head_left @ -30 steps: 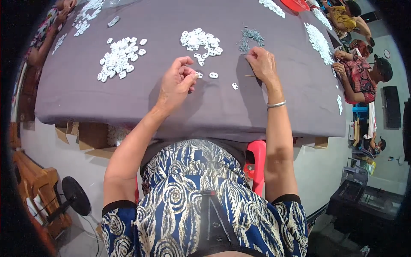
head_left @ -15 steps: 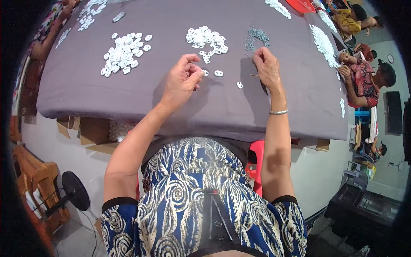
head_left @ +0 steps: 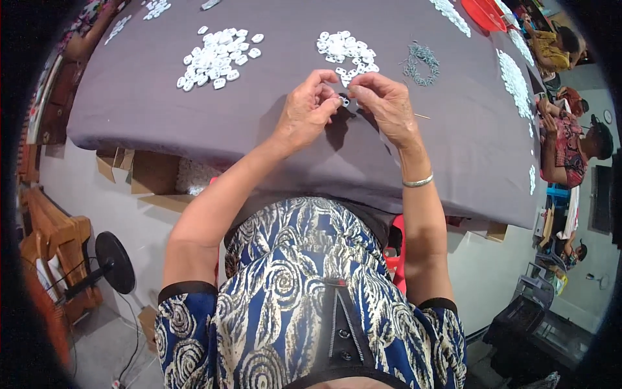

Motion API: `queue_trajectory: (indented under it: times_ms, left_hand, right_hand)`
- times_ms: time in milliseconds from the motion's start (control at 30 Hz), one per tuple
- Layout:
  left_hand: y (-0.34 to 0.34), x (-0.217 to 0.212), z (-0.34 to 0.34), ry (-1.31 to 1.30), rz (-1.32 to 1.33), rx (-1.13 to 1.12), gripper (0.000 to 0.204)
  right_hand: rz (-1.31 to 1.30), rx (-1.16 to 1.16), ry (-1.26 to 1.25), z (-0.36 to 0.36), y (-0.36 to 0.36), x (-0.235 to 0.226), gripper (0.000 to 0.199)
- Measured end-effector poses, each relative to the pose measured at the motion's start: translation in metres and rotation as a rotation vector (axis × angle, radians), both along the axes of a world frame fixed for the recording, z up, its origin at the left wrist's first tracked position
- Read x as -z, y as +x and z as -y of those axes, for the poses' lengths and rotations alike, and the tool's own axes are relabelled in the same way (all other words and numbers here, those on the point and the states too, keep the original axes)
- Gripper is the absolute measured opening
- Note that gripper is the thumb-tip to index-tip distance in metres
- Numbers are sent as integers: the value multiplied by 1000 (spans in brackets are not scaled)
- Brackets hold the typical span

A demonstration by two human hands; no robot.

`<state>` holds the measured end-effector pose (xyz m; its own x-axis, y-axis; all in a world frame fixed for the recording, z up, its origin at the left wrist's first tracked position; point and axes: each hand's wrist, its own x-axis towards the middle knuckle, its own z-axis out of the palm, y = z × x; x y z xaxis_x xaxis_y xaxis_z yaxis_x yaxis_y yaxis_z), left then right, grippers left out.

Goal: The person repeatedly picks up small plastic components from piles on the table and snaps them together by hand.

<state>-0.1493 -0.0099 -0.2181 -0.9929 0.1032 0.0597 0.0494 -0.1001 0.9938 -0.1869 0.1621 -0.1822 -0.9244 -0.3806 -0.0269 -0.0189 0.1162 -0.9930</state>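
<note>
Pinching one small white piece between both hands: left hand and right hand closed on it, fingertips meeting above the grey table. Assembly step, I judge; next needs steady alignment, perhaps a metal part from the pile

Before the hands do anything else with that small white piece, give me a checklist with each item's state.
1. Small white piece pinched between both hands: ok.
2. Left hand and right hand meet above the grey tablecloth: ok.
3. Near pile of white pieces close ahead of the hands: ok.
4. Grey metal parts close to the right hand: ok.
5. Piece seated squarely: cannot tell, fingers hide it.
</note>
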Motion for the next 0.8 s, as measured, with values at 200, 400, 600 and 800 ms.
queue_trajectory:
  times_ms: [200, 400, 600, 800]
  left_hand:
    - [1, -1, 1, -34, -10, 1, 31]
    - [1, 1, -1, -35, -39, -35, 27]
    - [1, -1, -1, -36, -20, -39, 27]
    - [1, 0, -1, -51, -39, -58, 27]
  right_hand:
    - [-14, 20, -1, 6, 4, 3, 12]
    - [-29, -20, 47, 3, 2, 7, 14]
    - [-72, -25, 133, 3, 2, 8, 13]
    - [-207, -9, 200, 7, 3, 11, 12]
